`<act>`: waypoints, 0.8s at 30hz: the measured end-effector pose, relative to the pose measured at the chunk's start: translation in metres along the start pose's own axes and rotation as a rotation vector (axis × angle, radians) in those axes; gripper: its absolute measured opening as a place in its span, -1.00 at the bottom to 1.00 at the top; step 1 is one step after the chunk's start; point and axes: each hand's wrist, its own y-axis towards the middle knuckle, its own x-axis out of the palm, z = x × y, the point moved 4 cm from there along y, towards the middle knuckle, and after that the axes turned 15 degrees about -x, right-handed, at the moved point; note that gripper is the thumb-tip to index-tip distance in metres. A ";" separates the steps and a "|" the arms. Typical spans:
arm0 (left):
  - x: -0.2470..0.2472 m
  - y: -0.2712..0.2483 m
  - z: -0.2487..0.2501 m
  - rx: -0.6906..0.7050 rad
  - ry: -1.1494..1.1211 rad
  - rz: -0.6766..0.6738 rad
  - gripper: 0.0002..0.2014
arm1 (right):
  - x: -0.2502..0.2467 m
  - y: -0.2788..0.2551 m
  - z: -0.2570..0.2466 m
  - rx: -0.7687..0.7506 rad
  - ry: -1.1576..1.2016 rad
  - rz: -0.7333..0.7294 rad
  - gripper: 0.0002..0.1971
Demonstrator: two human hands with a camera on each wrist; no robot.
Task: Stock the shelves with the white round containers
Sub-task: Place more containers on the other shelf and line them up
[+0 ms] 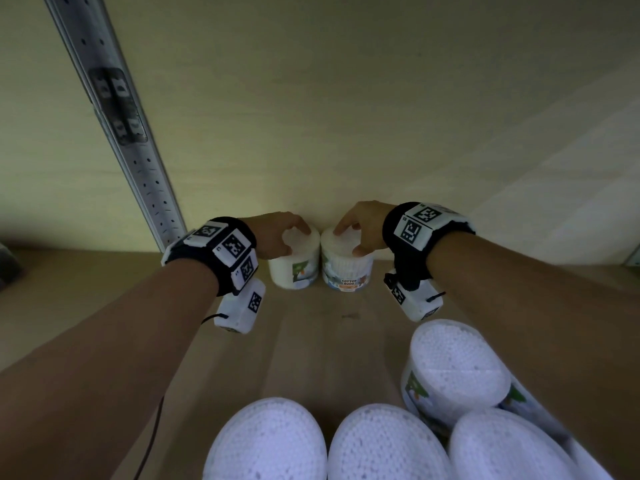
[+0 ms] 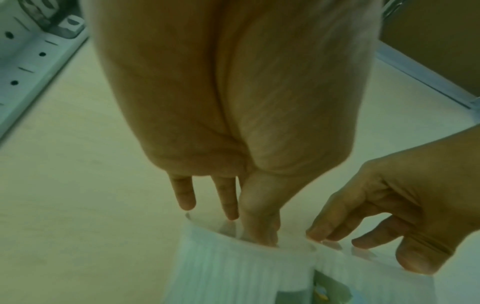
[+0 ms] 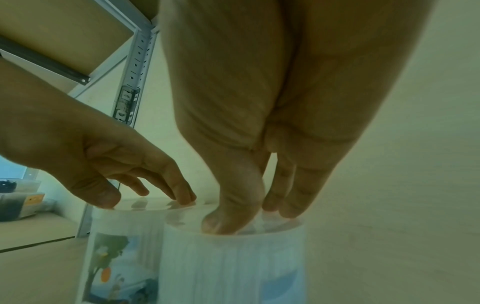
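White cylindrical left tub, right tub touching; left hand, right hand grips apart, fingertips atop glossy lids.

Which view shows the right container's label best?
Head view: the right container's label reads COTTON BUDS there. The right wrist view shows it blurred, without readable text; the left wrist view shows no legible label.
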 end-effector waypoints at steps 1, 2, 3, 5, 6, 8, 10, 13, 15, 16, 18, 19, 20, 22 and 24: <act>0.000 -0.001 -0.001 0.015 -0.010 -0.015 -0.48 | 0.000 0.000 0.000 0.001 0.001 0.000 -0.45; 0.000 -0.002 -0.002 0.022 -0.037 -0.025 -0.46 | 0.000 -0.001 0.000 0.000 0.001 -0.001 -0.45; 0.001 -0.003 -0.002 0.023 -0.073 -0.019 -0.45 | 0.000 -0.001 0.000 -0.003 0.002 0.001 -0.45; 0.000 -0.005 0.000 0.015 -0.128 0.077 -0.55 | -0.001 -0.001 -0.001 -0.008 0.007 -0.003 -0.44; -0.001 -0.005 0.001 -0.008 -0.129 0.145 -0.59 | -0.001 -0.001 -0.002 -0.008 0.013 -0.012 -0.44; -0.001 -0.003 0.005 -0.089 -0.093 0.231 -0.55 | -0.001 -0.001 -0.002 -0.003 0.028 -0.022 -0.44; 0.002 -0.001 0.007 -0.159 -0.043 0.229 -0.49 | -0.001 -0.001 -0.003 -0.001 0.032 -0.016 -0.44; 0.007 0.002 0.008 -0.183 -0.015 0.205 -0.45 | -0.001 -0.001 -0.003 -0.004 0.021 -0.005 -0.45; 0.006 0.003 0.009 -0.177 -0.022 0.204 -0.45 | -0.001 -0.001 -0.003 -0.007 0.029 -0.014 -0.44; 0.005 0.003 0.009 -0.171 -0.021 0.197 -0.45 | -0.001 -0.001 -0.003 -0.007 0.033 -0.023 -0.44; 0.003 0.002 0.009 -0.152 -0.019 0.168 -0.46 | -0.002 -0.001 -0.003 -0.008 0.048 -0.032 -0.43; 0.002 0.002 0.009 -0.139 -0.021 0.152 -0.46 | -0.003 -0.001 -0.003 -0.010 0.054 -0.032 -0.43; 0.002 0.001 0.009 -0.124 -0.023 0.135 -0.47 | -0.003 -0.002 -0.003 -0.013 0.054 -0.032 -0.43; 0.000 0.000 0.011 -0.102 -0.023 0.088 -0.48 | -0.003 -0.002 -0.002 -0.015 0.053 -0.028 -0.44; -0.003 -0.004 0.012 -0.085 -0.013 0.041 -0.49 | -0.001 -0.002 -0.001 -0.007 0.052 -0.018 -0.44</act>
